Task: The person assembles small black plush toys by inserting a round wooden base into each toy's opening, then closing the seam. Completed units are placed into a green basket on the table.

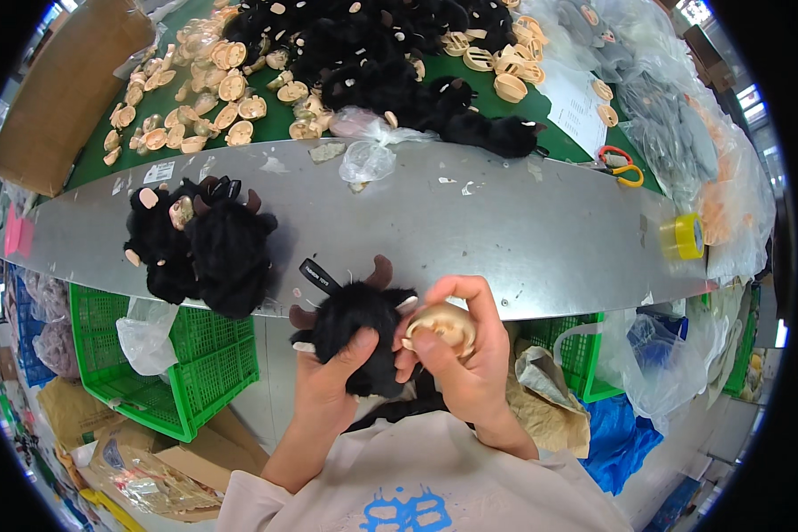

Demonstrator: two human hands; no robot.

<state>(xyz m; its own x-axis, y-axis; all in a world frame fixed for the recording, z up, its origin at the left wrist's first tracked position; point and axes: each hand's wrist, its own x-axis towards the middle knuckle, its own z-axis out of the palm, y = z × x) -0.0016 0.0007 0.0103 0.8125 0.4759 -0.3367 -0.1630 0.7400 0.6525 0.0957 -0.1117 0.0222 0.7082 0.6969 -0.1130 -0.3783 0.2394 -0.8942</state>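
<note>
At lower center, a person's left hand (332,377) grips a black horned plush (359,310), thumb pressed into it, as the right hand (474,363)'s fingers pinch a beige plastic piece (443,326) beside it, seemingly unjoined. Two dark toys (230,257) lie on the tabletop (399,230) at left; beyond, loose beige pieces (230,86) and heaped black plush (355,44) across the upper frame suggest much remains.

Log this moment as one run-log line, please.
left hand: holding black plush | right hand: holding beige part | metal table: other plushes left, tape right
</note>
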